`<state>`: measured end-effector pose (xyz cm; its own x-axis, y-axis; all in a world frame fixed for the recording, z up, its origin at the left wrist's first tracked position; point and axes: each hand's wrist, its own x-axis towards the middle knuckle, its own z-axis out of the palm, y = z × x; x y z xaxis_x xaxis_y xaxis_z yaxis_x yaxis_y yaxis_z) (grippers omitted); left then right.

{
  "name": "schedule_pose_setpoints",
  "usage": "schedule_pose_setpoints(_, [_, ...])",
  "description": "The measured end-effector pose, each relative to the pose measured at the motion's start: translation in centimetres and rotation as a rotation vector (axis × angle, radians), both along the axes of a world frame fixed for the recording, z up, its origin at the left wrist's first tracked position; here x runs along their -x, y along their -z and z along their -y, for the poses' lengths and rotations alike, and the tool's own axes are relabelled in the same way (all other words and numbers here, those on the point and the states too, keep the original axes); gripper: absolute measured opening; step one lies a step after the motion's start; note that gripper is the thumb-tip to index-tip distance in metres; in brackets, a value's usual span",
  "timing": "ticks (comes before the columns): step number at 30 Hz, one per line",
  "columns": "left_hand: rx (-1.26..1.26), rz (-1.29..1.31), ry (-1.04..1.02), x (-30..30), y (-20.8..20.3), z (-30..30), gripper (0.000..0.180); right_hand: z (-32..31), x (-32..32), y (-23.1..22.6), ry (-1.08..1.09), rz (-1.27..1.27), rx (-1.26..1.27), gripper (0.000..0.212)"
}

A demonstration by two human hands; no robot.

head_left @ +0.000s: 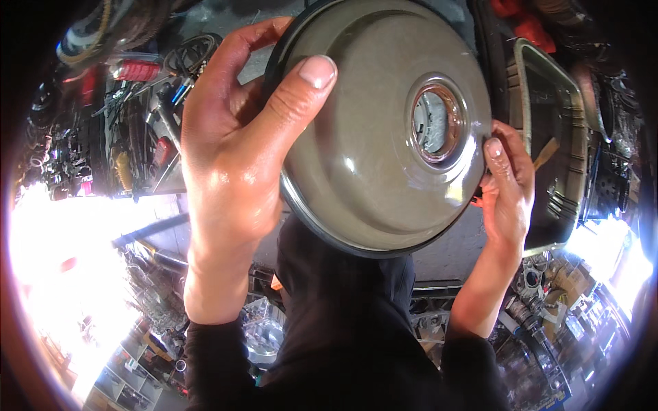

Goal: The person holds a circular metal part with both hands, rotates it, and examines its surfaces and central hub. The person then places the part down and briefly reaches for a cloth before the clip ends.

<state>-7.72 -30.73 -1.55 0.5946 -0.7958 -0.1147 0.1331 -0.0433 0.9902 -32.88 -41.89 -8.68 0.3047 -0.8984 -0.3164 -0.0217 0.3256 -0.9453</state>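
Holding up a dished metal cover point(367, 130), glossy grey-brown w/ dark rim, tilted btwn L hand point(229, 164) & R hand point(510, 181). Gripping upper-L part w/ L hand, laying thumb on front face, hooking other fingers behind rim; can't see L fingertips. Supporting opp. edge w/ R hand, putting thumb at rim & curling fingers behind; can't tell how firmly. Showing a centre-hole ring point(454, 123), brownish inside, nearer R hand than L.

Looks like a supporting-and-angling step, judging by the raised two-handed hold. Prob. calls next for a secure grip on both edges before any turn or set-down, since looks slick.

Spotting a deep tray point(581, 164) just beyond R hand, w/ a tan stick-like thing point(546, 153) in or over it. Seeing tool clutter point(163, 113) to L of L hand, incl. a red item point(137, 70) farther out. Noting dark trousers point(343, 301) below cover, btwn forearms, plus metal parts point(151, 288) below-L of L hand; too blurred to ID.
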Motion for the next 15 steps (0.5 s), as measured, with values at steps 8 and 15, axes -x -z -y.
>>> schedule_pose_setpoints(8, [0.149, 0.253, 0.058, 1.3, -7.3, -0.4, 0.042, -0.4, -0.6, -6.4, -0.183, -0.177, 0.221, 0.079])
schedule_pose_setpoints(15, [0.159, 0.400, 0.010, 4.5, -11.7, -0.8, 0.036, 0.4, -3.4, -11.3, -0.333, -0.249, 0.607, 0.086])
